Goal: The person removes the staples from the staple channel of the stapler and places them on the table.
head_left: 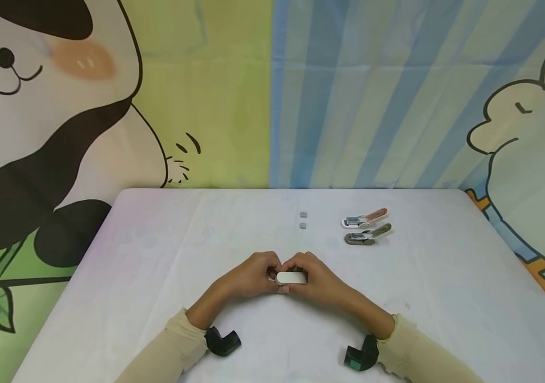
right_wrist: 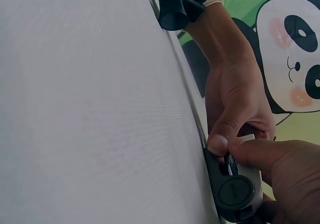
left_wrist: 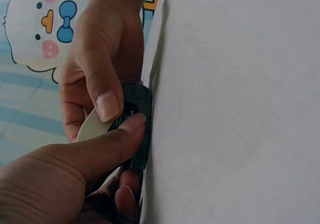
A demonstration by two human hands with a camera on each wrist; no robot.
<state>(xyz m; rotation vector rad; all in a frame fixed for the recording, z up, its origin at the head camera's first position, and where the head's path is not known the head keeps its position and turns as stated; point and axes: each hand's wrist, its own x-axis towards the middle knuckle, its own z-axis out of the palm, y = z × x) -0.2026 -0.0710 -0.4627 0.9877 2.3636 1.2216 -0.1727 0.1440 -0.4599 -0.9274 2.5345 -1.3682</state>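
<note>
A small stapler (head_left: pixel 291 277) with a white upper arm is held between both hands just above the table. Its dark green base (right_wrist: pixel 234 190) with a rounded end shows in the right wrist view. My left hand (head_left: pixel 255 275) grips one end, the thumb lying along the inner metal part. From the other side my right hand (head_left: pixel 321 282) pinches the stapler with thumb and fingers. Both thumbs meet at the gap between arm and base in the wrist views. The fingers hide much of the stapler's inside, so whether staples lie in it cannot be seen.
Farther back on the white table (head_left: pixel 215 213) lie two grey staple blocks (head_left: pixel 303 215), one behind the other. To their right are two more staplers with raised arms, a pink and white one (head_left: pixel 364 219) and a dark green one (head_left: pixel 367 235). A printed curtain (head_left: pixel 234 96) hangs behind.
</note>
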